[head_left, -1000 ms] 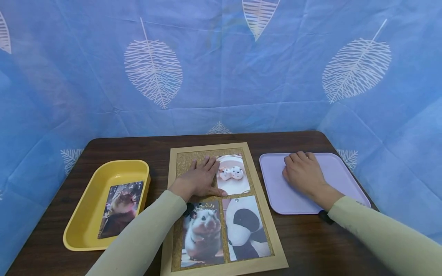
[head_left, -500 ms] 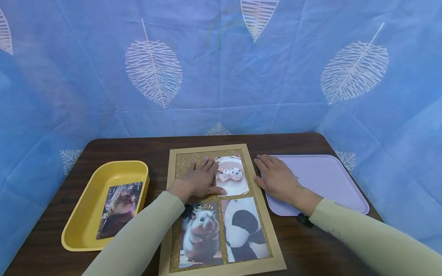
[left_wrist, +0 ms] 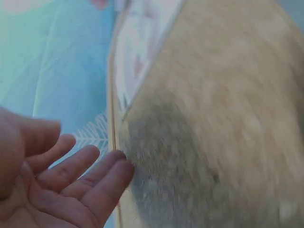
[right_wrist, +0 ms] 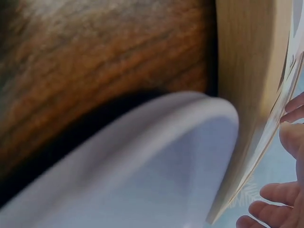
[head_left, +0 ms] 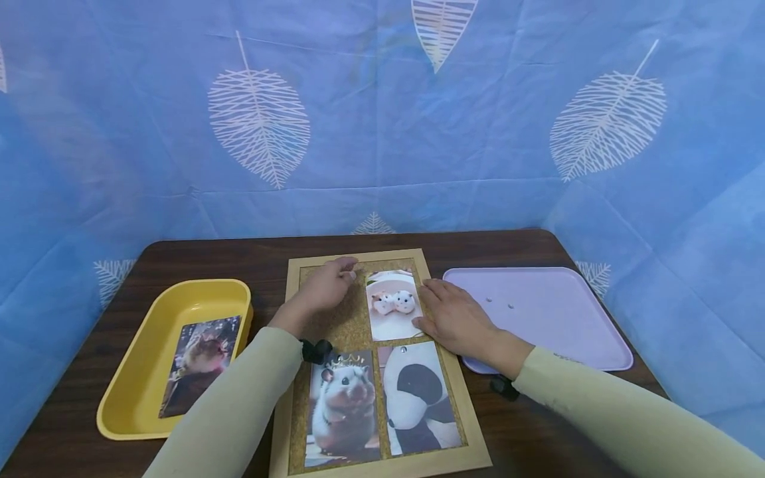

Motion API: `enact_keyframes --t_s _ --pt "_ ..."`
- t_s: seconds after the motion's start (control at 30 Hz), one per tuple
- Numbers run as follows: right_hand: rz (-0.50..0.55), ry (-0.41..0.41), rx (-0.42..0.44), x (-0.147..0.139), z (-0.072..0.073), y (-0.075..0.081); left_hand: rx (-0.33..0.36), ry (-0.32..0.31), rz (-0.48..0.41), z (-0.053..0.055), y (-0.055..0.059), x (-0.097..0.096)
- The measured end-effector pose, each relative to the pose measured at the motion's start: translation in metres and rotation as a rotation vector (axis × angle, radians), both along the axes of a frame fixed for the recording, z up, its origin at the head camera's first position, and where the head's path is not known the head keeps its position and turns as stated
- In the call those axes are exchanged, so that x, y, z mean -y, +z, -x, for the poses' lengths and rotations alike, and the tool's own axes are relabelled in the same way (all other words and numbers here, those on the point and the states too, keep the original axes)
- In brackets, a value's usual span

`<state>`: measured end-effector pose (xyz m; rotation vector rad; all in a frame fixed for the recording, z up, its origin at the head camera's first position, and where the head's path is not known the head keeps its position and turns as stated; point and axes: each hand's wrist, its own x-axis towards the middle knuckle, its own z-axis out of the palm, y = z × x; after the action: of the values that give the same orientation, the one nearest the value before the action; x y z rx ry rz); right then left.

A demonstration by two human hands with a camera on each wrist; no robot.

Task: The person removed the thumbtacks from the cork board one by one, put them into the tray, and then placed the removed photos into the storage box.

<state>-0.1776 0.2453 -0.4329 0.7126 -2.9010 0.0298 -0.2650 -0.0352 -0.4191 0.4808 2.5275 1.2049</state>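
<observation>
A wood-framed cork board (head_left: 335, 328) lies in the middle of the table with three animal photos on it. Over its upper left part is my left hand (head_left: 323, 292); in the left wrist view its fingers (left_wrist: 111, 185) are loosely bent, with nothing between them. My right hand (head_left: 460, 318) lies across the right side of the frame, thumb and fingertips at the right edge of the upper photo of two small white animals (head_left: 391, 325). Below are a hamster photo (head_left: 346, 418) and a black-and-white toy photo (head_left: 421, 398), which has a small pin near its top.
On the right, a lilac tray (head_left: 562, 318) bears two tiny silver pieces. A yellow bin (head_left: 134, 372) at the left contains another photo (head_left: 200, 365). All stand on a dark wooden table (head_left: 478, 249) before a blue leaf-patterned cloth (head_left: 382, 133).
My right hand has gone left from the lilac tray to the upper photo's right edge. My left hand has lifted from beside that photo and shifted slightly up and left.
</observation>
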Motion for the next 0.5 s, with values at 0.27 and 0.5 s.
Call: enact_keyframes --t_s 0.27,0.5 --pt "-0.001 -0.026 0.092 0.002 -0.001 -0.005 0.529 0.288 -0.643 0.010 0.000 0.004" --pt "-0.007 -0.016 0.104 0.002 -0.002 -0.007 0.716 0.295 -0.741 0.013 0.000 0.008"
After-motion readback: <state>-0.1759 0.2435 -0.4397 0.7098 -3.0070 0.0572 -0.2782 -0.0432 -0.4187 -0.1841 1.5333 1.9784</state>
